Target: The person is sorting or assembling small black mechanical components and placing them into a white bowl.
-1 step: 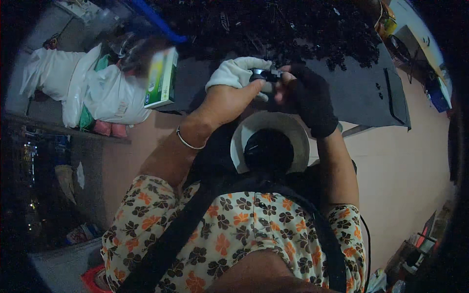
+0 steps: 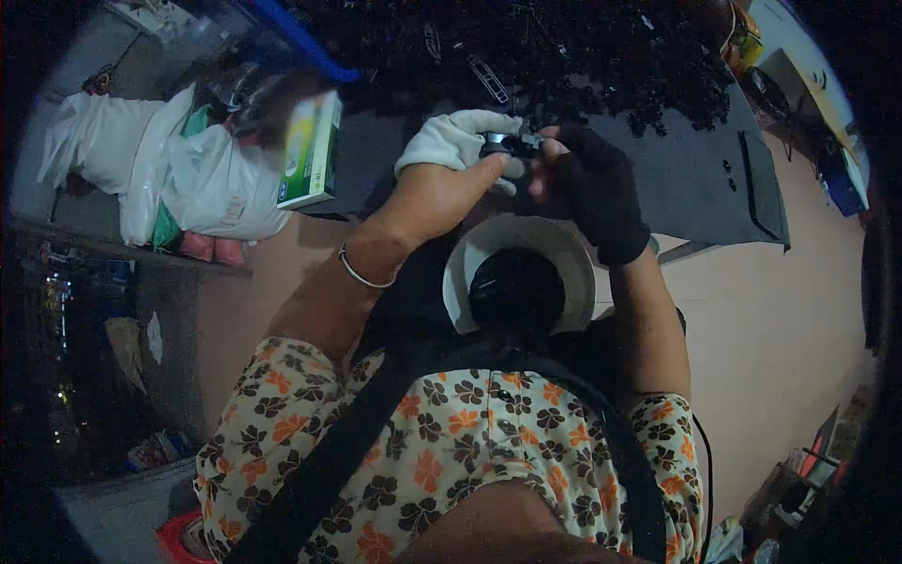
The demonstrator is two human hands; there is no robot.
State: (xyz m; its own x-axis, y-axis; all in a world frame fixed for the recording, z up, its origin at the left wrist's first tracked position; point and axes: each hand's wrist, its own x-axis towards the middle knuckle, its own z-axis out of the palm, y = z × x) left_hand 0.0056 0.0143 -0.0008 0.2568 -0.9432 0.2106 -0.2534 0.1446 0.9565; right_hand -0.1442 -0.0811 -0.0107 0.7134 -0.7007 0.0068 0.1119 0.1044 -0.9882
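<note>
Item: small black metal part [image 2: 510, 144], at twelve o'clock, pinched between your bare left hand [image 2: 442, 193] and black-gloved right hand [image 2: 592, 188] over the white bowl [image 2: 564, 258]. Dark heap of parts [image 2: 564, 56] beyond remains unhandled.

1 box [image 2: 312, 150] | green-white, rectangular | upper left, leaning on white plastic bags [image 2: 211, 183]

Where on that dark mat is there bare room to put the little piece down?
Bare room: the dark mat right of the right hand, and between the left hand and the green box. Crowded: the heap of small black parts behind.
</note>
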